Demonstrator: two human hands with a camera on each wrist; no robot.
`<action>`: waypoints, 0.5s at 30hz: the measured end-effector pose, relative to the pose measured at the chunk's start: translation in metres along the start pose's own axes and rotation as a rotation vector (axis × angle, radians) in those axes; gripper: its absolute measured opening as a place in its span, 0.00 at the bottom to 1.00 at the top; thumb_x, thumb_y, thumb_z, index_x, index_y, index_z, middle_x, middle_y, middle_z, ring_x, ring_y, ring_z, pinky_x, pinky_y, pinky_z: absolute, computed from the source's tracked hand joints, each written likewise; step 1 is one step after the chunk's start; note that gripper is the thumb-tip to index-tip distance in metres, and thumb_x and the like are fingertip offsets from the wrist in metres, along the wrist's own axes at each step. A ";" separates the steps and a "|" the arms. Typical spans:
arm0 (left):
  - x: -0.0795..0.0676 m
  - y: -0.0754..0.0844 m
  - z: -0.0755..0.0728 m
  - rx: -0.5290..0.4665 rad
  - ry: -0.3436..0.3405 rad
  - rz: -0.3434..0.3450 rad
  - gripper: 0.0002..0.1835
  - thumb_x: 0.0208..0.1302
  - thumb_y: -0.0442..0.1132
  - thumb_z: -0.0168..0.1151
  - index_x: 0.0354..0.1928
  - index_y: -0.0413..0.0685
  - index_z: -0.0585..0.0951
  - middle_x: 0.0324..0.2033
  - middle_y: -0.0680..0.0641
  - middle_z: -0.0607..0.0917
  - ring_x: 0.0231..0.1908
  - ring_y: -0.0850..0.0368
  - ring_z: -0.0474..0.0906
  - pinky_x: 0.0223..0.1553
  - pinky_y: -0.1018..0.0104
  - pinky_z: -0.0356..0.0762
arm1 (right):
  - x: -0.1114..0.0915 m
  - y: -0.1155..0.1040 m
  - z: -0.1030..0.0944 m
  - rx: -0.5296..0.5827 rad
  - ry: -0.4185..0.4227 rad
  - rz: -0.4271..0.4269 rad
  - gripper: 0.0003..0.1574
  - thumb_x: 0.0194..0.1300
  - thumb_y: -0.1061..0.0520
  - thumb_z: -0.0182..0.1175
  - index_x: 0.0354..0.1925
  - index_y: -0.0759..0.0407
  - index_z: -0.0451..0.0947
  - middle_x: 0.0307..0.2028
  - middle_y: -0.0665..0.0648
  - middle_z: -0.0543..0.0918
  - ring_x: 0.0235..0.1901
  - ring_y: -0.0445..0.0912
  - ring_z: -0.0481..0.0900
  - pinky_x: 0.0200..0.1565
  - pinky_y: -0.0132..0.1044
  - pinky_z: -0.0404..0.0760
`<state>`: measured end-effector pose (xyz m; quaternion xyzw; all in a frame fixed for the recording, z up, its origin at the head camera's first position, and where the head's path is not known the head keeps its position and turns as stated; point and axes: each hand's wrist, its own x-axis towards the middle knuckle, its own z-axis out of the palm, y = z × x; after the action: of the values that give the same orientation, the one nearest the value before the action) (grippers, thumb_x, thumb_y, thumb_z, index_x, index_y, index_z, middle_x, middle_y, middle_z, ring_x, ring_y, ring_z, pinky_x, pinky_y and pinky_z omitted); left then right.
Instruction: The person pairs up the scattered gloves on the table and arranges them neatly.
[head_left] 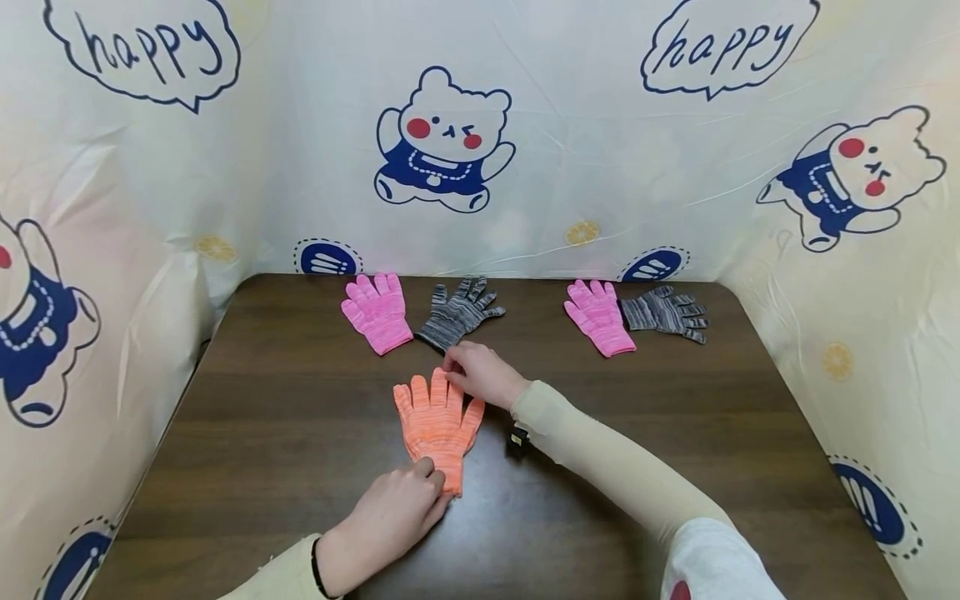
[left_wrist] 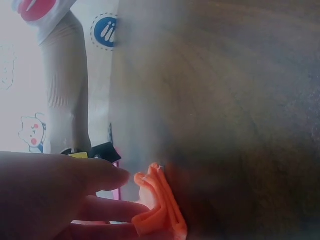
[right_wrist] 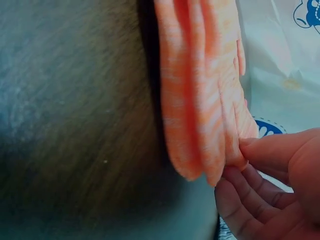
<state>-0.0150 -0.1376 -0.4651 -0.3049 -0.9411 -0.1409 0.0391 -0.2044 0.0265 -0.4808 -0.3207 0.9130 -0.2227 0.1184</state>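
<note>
An orange knit glove lies at the middle of the table, fingers toward the back. My right hand pinches one of its fingertips between thumb and fingers, as the glove shows in the right wrist view. At the cuff is my left hand; in the left wrist view its fingers touch the raised, layered cuff, while the thumb stands slightly apart from the fabric. Whether one glove or two stacked lie there, I cannot tell. Just beyond my right hand lies a grey glove.
A pink glove lies beside the grey one at the back. Further right are another pink glove and another grey glove, side by side. Printed cloth surrounds the dark wooden table at the back and sides.
</note>
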 end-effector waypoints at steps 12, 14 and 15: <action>0.001 -0.004 0.005 0.188 -0.006 0.019 0.18 0.50 0.50 0.82 0.29 0.52 0.81 0.25 0.52 0.73 0.29 0.55 0.73 0.25 0.63 0.68 | -0.003 0.008 -0.002 -0.004 0.043 -0.024 0.06 0.75 0.56 0.63 0.45 0.55 0.84 0.41 0.53 0.81 0.38 0.44 0.78 0.44 0.36 0.80; 0.002 -0.004 0.005 0.188 -0.035 0.012 0.18 0.49 0.50 0.83 0.31 0.53 0.81 0.27 0.52 0.73 0.30 0.54 0.73 0.27 0.63 0.67 | -0.005 0.010 -0.004 0.004 0.042 -0.010 0.06 0.75 0.56 0.63 0.45 0.56 0.84 0.41 0.53 0.82 0.38 0.44 0.78 0.45 0.37 0.81; 0.002 -0.004 0.005 0.190 -0.042 0.009 0.17 0.49 0.48 0.83 0.32 0.53 0.82 0.27 0.52 0.74 0.31 0.54 0.73 0.27 0.63 0.67 | -0.006 0.012 -0.005 0.002 0.037 -0.002 0.06 0.75 0.56 0.63 0.45 0.55 0.84 0.40 0.53 0.82 0.38 0.44 0.78 0.45 0.37 0.81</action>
<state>-0.0186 -0.1384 -0.4708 -0.3070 -0.9494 -0.0442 0.0490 -0.2074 0.0402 -0.4818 -0.3173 0.9144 -0.2298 0.1017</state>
